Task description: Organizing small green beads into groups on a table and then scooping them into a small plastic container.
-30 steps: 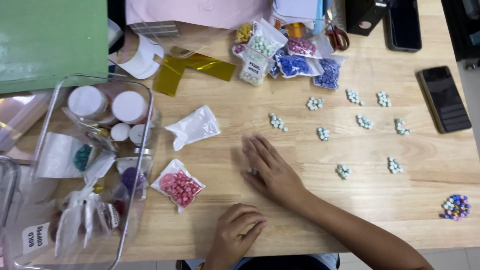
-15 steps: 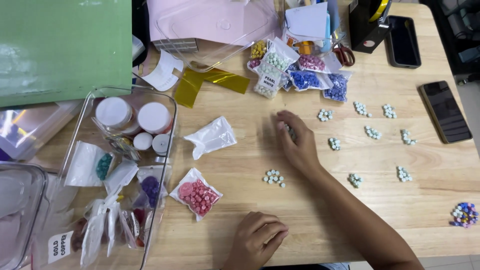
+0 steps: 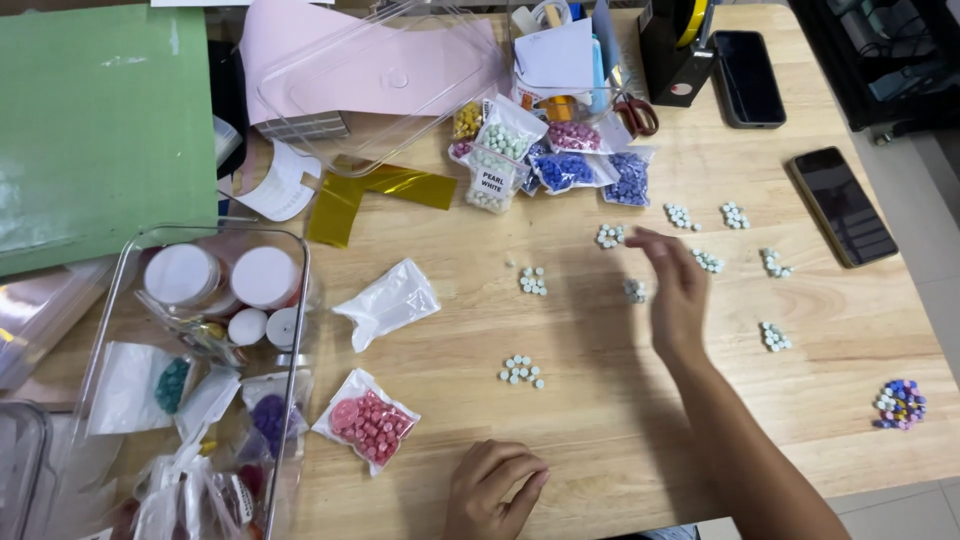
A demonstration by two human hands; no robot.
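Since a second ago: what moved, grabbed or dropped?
The right hand slid from mid-table toward the far right, leaving small clusters of pale beads behind it; it now hovers open over another cluster, gripping nothing. The left hand stayed curled at the near table edge. The pink bead bag, clear bin and phones stayed put.

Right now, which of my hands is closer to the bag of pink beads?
Left. Your left hand rests curled at the table's near edge, just right of the bag of pink beads. Your right hand is farther off, out among the small pale bead piles.
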